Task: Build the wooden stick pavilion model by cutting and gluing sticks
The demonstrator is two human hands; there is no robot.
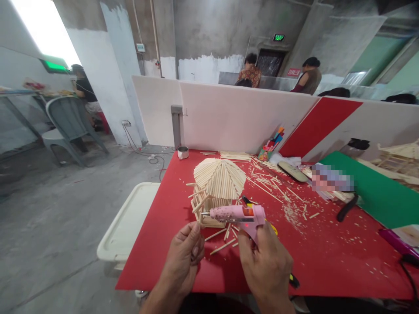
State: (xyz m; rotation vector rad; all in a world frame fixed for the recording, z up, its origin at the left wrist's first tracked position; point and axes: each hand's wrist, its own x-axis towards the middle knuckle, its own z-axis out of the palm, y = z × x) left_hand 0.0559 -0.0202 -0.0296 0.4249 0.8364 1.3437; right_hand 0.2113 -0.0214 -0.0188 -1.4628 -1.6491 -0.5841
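In my right hand (265, 257) is a pink hot glue gun (237, 214), its metal nozzle pointing left. My left hand (186, 250) is closed in a pinch just below the nozzle tip, on what looks like a short wooden stick (200, 217), mostly hidden by the fingers. Right behind both hands stands a small house model (219, 179) built of pale wooden sticks, with a peaked, fan-like roof and a stacked-stick base. Loose sticks (223, 247) lie in front of it. Part of a yellow and black tool (294, 280) shows beside my right hand.
Sticks and wood crumbs (291, 209) litter the red tabletop (327, 257). Toward the back are a metal ring-like tin (183, 151), a cup of colourful pens (264, 153) and a pale case (292, 171). A green board (376, 187) lies right. A white partition (229, 115) borders the table; people are beyond.
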